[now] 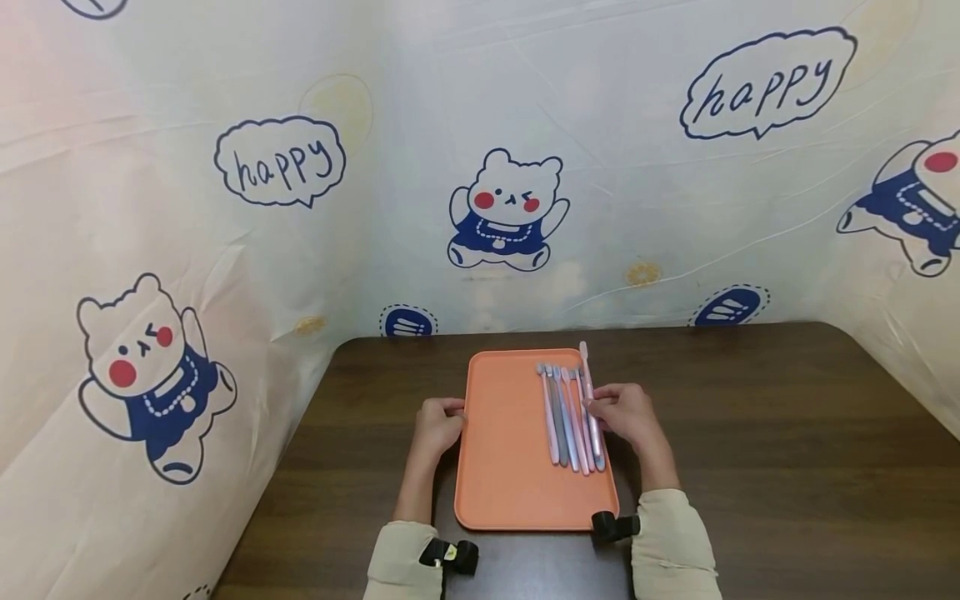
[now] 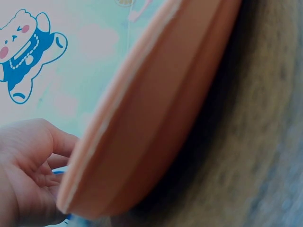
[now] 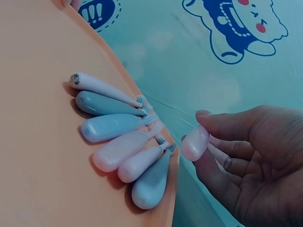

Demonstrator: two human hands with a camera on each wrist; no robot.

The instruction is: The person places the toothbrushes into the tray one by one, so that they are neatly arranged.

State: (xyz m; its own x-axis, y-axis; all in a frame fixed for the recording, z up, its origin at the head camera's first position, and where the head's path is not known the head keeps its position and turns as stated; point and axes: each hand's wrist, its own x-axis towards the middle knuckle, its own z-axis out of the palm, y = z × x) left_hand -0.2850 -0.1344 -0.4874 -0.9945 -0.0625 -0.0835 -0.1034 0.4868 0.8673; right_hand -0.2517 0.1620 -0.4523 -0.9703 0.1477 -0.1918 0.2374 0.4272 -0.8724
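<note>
My right hand (image 1: 624,414) pinches a pale pink toothbrush (image 1: 595,433) between thumb and fingers, over the right edge of an orange tray (image 1: 498,467). In the right wrist view, the handle end of this toothbrush (image 3: 195,143) points toward the camera, apart from the others. Several pink, blue and grey toothbrushes (image 3: 113,126) lie side by side on the tray's right half, bristle heads toward the far end. At the tray's left rim, my left hand (image 1: 438,427) holds the edge with thumb and curled fingers. The left wrist view has that hand (image 2: 33,165) partly behind the rim.
The tray lies on a dark brown wooden table (image 1: 780,450). A pale cloth with printed bears (image 1: 510,208) hangs behind and along both sides. Black wrist cameras (image 1: 617,527) sit on the cream sleeves (image 1: 675,542), close to the tray's near corners.
</note>
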